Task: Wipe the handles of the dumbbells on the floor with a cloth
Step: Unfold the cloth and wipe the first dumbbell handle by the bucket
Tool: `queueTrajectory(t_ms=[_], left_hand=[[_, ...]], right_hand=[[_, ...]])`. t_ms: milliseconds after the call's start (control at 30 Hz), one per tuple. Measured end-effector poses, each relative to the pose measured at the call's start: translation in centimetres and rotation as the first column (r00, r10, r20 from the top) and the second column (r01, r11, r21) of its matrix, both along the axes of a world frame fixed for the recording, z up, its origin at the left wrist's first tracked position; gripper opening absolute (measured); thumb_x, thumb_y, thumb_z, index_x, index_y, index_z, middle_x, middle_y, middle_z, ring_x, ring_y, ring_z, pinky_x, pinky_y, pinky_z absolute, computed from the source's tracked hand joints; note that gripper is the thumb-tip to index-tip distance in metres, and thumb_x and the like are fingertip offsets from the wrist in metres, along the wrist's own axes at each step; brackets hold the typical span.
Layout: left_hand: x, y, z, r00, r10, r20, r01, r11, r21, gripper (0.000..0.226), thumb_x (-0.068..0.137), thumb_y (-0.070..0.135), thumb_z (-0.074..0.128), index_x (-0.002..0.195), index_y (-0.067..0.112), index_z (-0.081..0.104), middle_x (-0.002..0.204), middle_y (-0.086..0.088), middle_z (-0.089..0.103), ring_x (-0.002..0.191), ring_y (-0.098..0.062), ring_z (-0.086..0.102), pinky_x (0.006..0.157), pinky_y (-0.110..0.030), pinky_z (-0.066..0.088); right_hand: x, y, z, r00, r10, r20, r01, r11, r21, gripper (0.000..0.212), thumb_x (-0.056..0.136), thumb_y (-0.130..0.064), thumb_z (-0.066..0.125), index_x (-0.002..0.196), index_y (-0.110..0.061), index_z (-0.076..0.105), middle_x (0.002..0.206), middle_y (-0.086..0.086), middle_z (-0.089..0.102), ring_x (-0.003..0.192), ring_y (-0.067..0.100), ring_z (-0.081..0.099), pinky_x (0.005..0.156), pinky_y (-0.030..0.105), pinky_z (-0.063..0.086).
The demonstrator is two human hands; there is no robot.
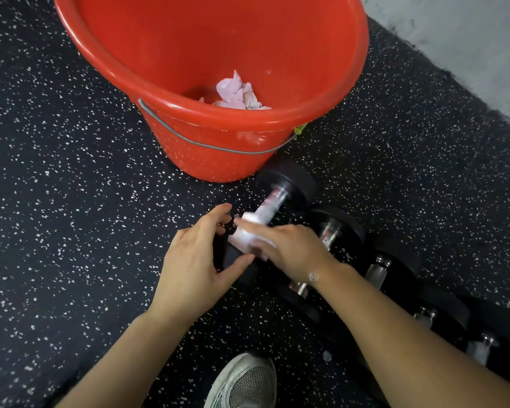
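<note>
A black dumbbell with a chrome handle lies on the speckled floor just below the red bucket. My right hand presses a white cloth around the near part of that handle. My left hand rests with fingers spread on the dumbbell's near black head, which it mostly hides. Several more black dumbbells lie in a row running to the lower right.
A large red bucket with a wire handle stands on the floor at top centre, with crumpled pinkish cloths inside. A grey sneaker shows at the bottom. A pale wall borders the floor at the upper right.
</note>
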State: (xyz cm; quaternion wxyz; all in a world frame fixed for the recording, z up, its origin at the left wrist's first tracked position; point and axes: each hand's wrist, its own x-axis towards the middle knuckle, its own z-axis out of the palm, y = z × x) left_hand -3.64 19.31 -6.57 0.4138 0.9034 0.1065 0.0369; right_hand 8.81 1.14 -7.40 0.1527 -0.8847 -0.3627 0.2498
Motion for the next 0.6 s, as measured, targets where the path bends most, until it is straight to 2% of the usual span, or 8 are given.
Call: queueTrajectory(t_ms=[100, 200, 267, 333, 367, 433, 533, 600], left_hand=[[0.0, 0.1, 0.0, 1.0, 0.0, -0.002, 0.001, 1.0, 0.009, 0.081, 0.082, 0.057, 0.075, 0.148, 0.029, 0.038, 0.132, 0.015, 0.062, 0.113, -0.006, 0.063, 0.098, -0.036, 0.044], [0.0, 0.1, 0.1, 1.0, -0.007, -0.001, 0.007, 1.0, 0.015, 0.08, 0.083, 0.061, 0.072, 0.148, 0.028, 0.038, 0.132, 0.014, 0.062, 0.112, -0.005, 0.063, 0.098, -0.035, 0.044], [0.0, 0.1, 0.0, 1.0, -0.008, 0.0, 0.008, 1.0, 0.021, 0.078, 0.083, 0.061, 0.071, 0.147, 0.028, 0.039, 0.132, 0.015, 0.061, 0.112, -0.005, 0.063, 0.096, -0.032, 0.041], [0.0, 0.1, -0.1, 1.0, -0.008, -0.002, 0.008, 1.0, 0.019, 0.078, 0.084, 0.055, 0.077, 0.147, 0.027, 0.041, 0.132, 0.015, 0.061, 0.112, -0.006, 0.063, 0.095, -0.03, 0.039], [0.0, 0.1, -0.1, 1.0, -0.007, -0.002, 0.007, 1.0, 0.018, 0.078, 0.083, 0.052, 0.078, 0.146, 0.026, 0.042, 0.132, 0.016, 0.061, 0.113, -0.006, 0.063, 0.095, -0.03, 0.038], [0.0, 0.0, 0.0, 1.0, -0.003, 0.002, 0.003, 1.0, 0.024, 0.078, 0.082, 0.05, 0.079, 0.146, 0.026, 0.042, 0.132, 0.016, 0.062, 0.112, -0.006, 0.063, 0.095, -0.03, 0.038], [0.0, 0.0, 0.1, 1.0, -0.006, 0.001, 0.006, 1.0, 0.025, 0.079, 0.081, 0.053, 0.079, 0.146, 0.026, 0.042, 0.132, 0.015, 0.062, 0.111, -0.007, 0.064, 0.096, -0.034, 0.041], [0.0, 0.1, 0.1, 1.0, -0.005, -0.005, 0.005, 1.0, 0.018, 0.08, 0.081, 0.056, 0.077, 0.147, 0.028, 0.04, 0.132, 0.015, 0.062, 0.112, -0.006, 0.063, 0.098, -0.034, 0.041]], right_hand=[[1.7, 0.0, 0.0, 0.966, -0.214, 0.142, 0.217, 0.976, -0.006, 0.047, 0.107, -0.048, 0.036, 0.153, -0.053, 0.028, 0.055, -0.008, 0.044, 0.058, 0.022, 0.052, 0.06, 0.038, 0.042], [1.4, 0.0, -0.4, 0.941, -0.327, 0.091, 0.325, 0.945, 0.036, 0.047, 0.108, -0.045, 0.037, 0.153, -0.053, 0.029, 0.05, -0.008, 0.041, 0.055, 0.021, 0.047, 0.059, 0.037, 0.038], [0.1, 0.1, -0.7, 0.975, -0.222, 0.015, 0.22, 0.973, 0.071, 0.048, 0.107, -0.04, 0.041, 0.152, -0.056, 0.029, 0.052, -0.005, 0.05, 0.054, 0.02, 0.051, 0.058, 0.035, 0.04], [-1.5, 0.0, -0.7, 0.994, -0.06, -0.096, 0.067, 0.995, 0.073, 0.062, 0.104, -0.03, 0.049, 0.148, -0.065, 0.024, 0.073, 0.001, 0.072, 0.067, 0.023, 0.066, 0.066, 0.037, 0.052], [-1.8, 0.0, -0.7, 0.994, -0.002, -0.114, 0.008, 0.999, 0.052, 0.067, 0.102, -0.028, 0.051, 0.145, -0.069, 0.021, 0.083, 0.004, 0.076, 0.074, 0.024, 0.069, 0.071, 0.039, 0.054], [-0.9, 0.0, -0.3, 0.998, 0.038, -0.054, -0.037, 0.999, 0.009, 0.059, 0.104, -0.037, 0.048, 0.145, -0.069, 0.02, 0.08, 0.005, 0.072, 0.07, 0.024, 0.066, 0.068, 0.039, 0.051], [1.0, 0.0, 0.1, 0.987, -0.116, 0.111, 0.118, 0.993, -0.014, 0.048, 0.107, -0.05, 0.037, 0.153, -0.055, 0.027, 0.056, -0.004, 0.05, 0.052, 0.021, 0.051, 0.056, 0.035, 0.038], [1.7, -0.2, -0.4, 0.95, -0.292, 0.108, 0.291, 0.956, 0.019, 0.049, 0.107, -0.048, 0.036, 0.155, -0.052, 0.025, 0.055, -0.004, 0.049, 0.057, 0.026, 0.056, 0.058, 0.038, 0.043]])
